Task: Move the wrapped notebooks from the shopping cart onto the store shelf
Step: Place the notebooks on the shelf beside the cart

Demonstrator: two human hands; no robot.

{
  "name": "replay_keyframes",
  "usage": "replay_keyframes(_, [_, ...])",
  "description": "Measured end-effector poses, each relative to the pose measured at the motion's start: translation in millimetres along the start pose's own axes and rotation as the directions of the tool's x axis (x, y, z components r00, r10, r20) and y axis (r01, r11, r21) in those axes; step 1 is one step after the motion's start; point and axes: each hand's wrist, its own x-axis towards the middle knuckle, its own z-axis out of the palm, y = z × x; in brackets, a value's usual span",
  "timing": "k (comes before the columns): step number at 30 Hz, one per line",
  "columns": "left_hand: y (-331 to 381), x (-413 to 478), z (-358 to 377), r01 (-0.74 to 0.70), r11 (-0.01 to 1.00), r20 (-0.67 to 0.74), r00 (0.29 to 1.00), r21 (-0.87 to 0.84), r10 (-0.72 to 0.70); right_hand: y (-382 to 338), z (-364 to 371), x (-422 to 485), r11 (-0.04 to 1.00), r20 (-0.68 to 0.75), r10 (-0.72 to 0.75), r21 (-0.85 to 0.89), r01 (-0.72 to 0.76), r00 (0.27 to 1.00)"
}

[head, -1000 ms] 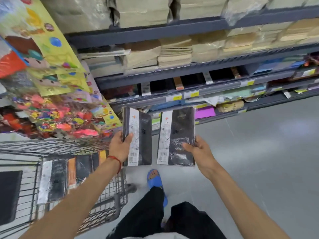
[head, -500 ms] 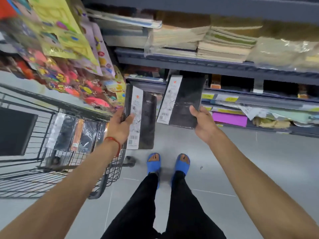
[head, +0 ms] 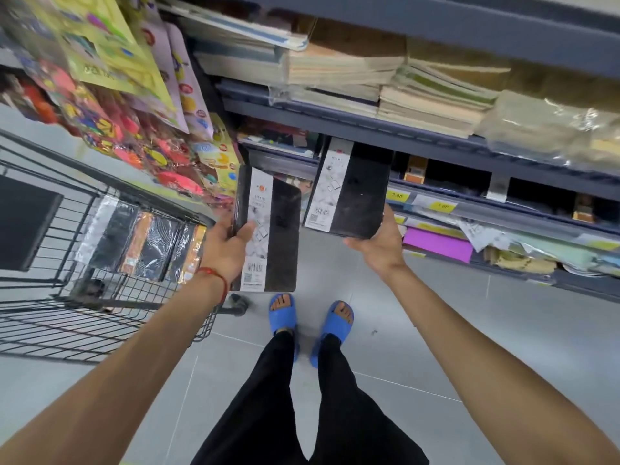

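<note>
Grip of left hand [head: 224,245] on one wrapped notebook [head: 273,229], thumb across its cover. Holds second notebook [head: 352,189] by its lower edge in right hand [head: 379,250], top at the shelf [head: 436,152] edge. Other notebooks [head: 141,243] upright in cart [head: 100,313].

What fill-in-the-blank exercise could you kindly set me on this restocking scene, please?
1. The left hand grips the lower notebook, the right hand the raised notebook: ____ held altogether.
2. The ____ notebook is nearer the shelf.
3. Spare notebooks stand inside the wire ____.
4. The person's sandals are ____.
Missing words: two; raised; cart; blue.
</note>
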Motion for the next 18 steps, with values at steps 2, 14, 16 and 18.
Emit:
replay_keyframes(2, [0.6,-0.2,-0.4,0.003,1.0,0.004,1.0,-0.008,-0.003,0.5,4.2,4.6,0.999,-0.077,-0.011,-0.052,0.007,0.997])
replay_keyframes(14, [3.1,11.1,-12.2,-0.019,1.0,-0.009,1.0,-0.019,0.018,-5.9,22.6,70.7,0.977,-0.225,-0.015,-0.209,-0.033,0.974])
replay_keyframes(16, [6.1,9.4,-13.9,-0.03,0.999,0.013,0.999,-0.01,0.03,-10.2,22.8,69.3,0.97,-0.224,-0.001,-0.237,-0.053,0.975])
replay_keyframes(18, [9.1,7.5,-14.8,-0.04,0.999,0.028,0.999,0.0,0.04,-14.1,22.3,59.6,0.964,-0.236,0.037,-0.247,-0.097,0.971])
